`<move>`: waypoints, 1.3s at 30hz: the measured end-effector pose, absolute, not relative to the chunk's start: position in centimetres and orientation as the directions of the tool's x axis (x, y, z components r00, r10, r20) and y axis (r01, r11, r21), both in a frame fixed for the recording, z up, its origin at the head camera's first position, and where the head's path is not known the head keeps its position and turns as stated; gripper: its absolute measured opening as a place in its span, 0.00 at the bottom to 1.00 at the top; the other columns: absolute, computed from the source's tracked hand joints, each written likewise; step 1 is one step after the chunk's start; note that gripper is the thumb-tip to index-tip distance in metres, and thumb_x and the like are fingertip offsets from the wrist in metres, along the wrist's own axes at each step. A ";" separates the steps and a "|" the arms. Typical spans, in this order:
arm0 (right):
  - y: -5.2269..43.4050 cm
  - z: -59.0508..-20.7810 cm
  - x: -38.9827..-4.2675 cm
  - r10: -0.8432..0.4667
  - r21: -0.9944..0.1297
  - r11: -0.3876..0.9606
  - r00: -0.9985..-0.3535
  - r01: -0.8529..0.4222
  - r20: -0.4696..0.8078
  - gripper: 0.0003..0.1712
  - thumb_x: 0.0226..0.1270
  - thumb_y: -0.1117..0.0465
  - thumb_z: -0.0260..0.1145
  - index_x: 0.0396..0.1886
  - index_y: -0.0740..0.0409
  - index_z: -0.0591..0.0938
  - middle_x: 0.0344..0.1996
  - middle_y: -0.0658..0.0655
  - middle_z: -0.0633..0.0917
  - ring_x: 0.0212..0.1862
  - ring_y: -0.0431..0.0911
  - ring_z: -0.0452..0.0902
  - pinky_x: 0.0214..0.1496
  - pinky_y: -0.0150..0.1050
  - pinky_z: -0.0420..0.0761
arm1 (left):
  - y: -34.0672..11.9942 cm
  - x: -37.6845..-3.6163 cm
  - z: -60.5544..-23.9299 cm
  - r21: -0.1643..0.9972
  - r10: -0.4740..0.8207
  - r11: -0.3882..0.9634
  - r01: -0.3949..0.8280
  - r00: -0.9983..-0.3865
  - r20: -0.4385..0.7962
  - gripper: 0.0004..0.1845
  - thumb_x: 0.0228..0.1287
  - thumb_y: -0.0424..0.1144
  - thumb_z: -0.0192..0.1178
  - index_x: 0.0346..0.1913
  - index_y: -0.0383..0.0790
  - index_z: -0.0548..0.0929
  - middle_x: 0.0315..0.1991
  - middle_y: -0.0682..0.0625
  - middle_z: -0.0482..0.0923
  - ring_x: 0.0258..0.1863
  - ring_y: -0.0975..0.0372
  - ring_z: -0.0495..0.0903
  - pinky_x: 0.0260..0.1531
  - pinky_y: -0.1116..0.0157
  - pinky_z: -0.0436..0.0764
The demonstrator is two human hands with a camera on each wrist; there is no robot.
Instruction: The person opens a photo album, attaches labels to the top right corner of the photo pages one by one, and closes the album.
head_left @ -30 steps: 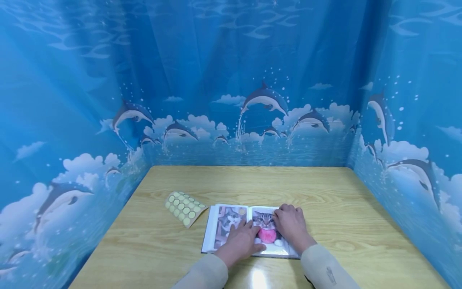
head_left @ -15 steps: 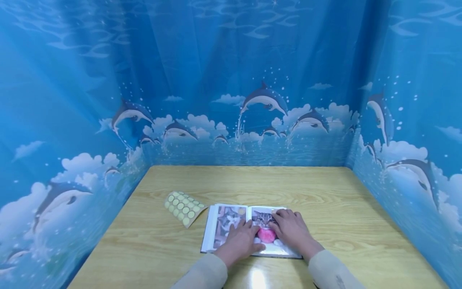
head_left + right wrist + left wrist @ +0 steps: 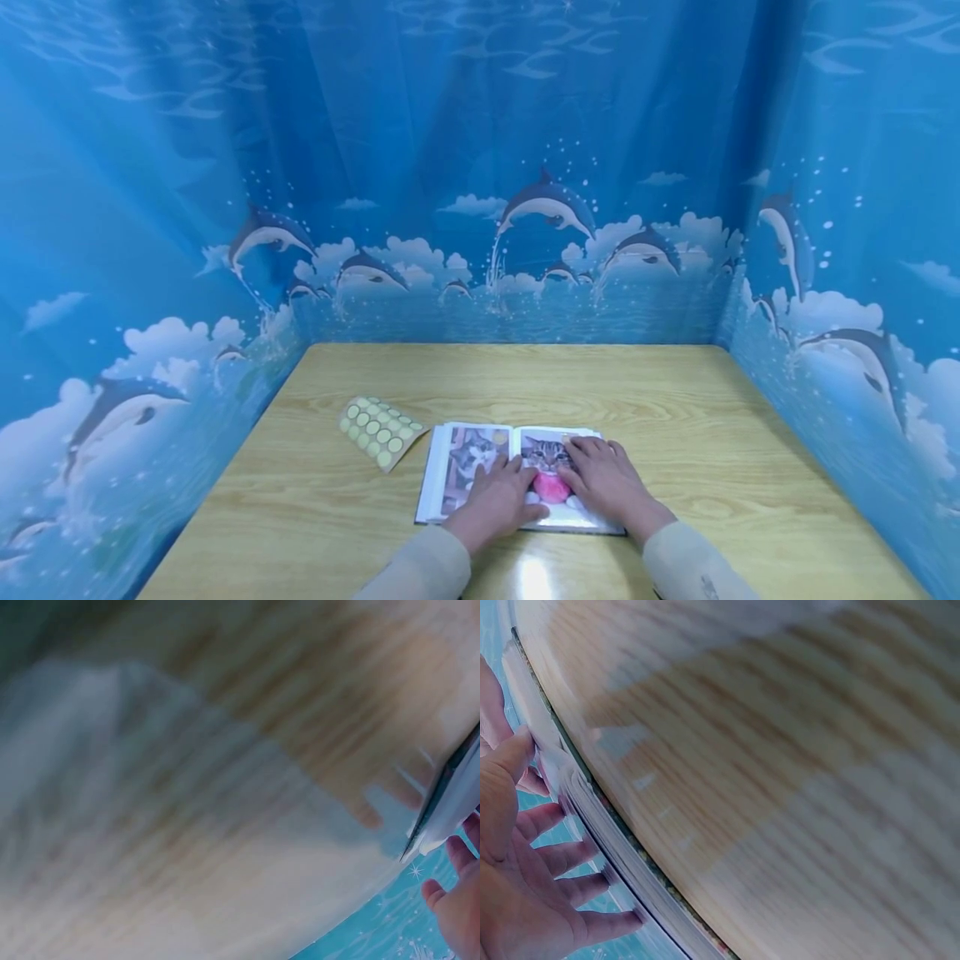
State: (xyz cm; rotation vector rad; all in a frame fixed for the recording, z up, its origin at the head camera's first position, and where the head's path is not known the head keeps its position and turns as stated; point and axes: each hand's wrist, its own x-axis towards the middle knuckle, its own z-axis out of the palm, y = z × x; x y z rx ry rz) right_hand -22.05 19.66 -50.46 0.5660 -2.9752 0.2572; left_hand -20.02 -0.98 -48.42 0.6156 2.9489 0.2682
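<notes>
An open photo album [image 3: 555, 523] lies on the table, with a cat photo on each page. My left hand [image 3: 498, 498] rests across its middle, fingers spread and fairly straight, over the lower parts of both pages. On the right page my right hand [image 3: 611, 482] lies with its fingers extended over the photo's upper right, covering part of the cat. Beside those fingertips, a small pale-yellow patch shows at the photo's top. A round pale sticker [image 3: 500, 437] marks the left photo's upper right corner. The left wrist view shows my left fingertips against the album pages [image 3: 607, 829].
Left of the album lies a curled sheet of round pale-green stickers [image 3: 381, 432], its near corner close to the album's edge. The wooden table [image 3: 675, 392] is bounded by blue dolphin-print curtains [image 3: 420, 167] at the back and both sides.
My right hand has flattened and moved slightly down from the right photo's upper right corner, where its fingers were bent. The left hand stays in place.
</notes>
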 end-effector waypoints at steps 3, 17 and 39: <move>19.6 -50.5 -22.0 -0.360 -0.137 0.916 -0.922 -0.378 0.140 0.34 0.76 0.42 0.53 0.70 0.61 0.71 0.69 0.63 0.70 0.71 0.60 0.61 0.72 0.65 0.55 | -1.0 -20.0 -48.4 0.204 0.404 0.901 0.383 -0.911 -0.077 0.39 0.58 0.67 0.62 0.69 0.51 0.74 0.72 0.45 0.65 0.73 0.46 0.59 0.66 0.38 0.62; 18.9 -50.0 -22.0 -0.354 -0.117 0.923 -0.927 -0.367 0.121 0.35 0.77 0.42 0.50 0.70 0.63 0.71 0.69 0.62 0.70 0.72 0.60 0.60 0.73 0.65 0.51 | -1.0 -20.0 -48.3 0.215 0.406 0.899 0.382 -0.910 -0.081 0.38 0.58 0.66 0.62 0.69 0.51 0.74 0.72 0.45 0.65 0.72 0.46 0.59 0.66 0.38 0.61; 18.3 -50.0 -22.0 -0.287 -0.182 0.935 -0.951 -0.305 0.118 0.33 0.76 0.44 0.54 0.68 0.63 0.72 0.68 0.62 0.72 0.71 0.62 0.61 0.72 0.67 0.51 | -1.1 -19.9 -48.2 0.220 0.406 0.899 0.379 -0.909 -0.092 0.39 0.59 0.66 0.61 0.70 0.52 0.73 0.73 0.45 0.64 0.73 0.46 0.58 0.67 0.38 0.60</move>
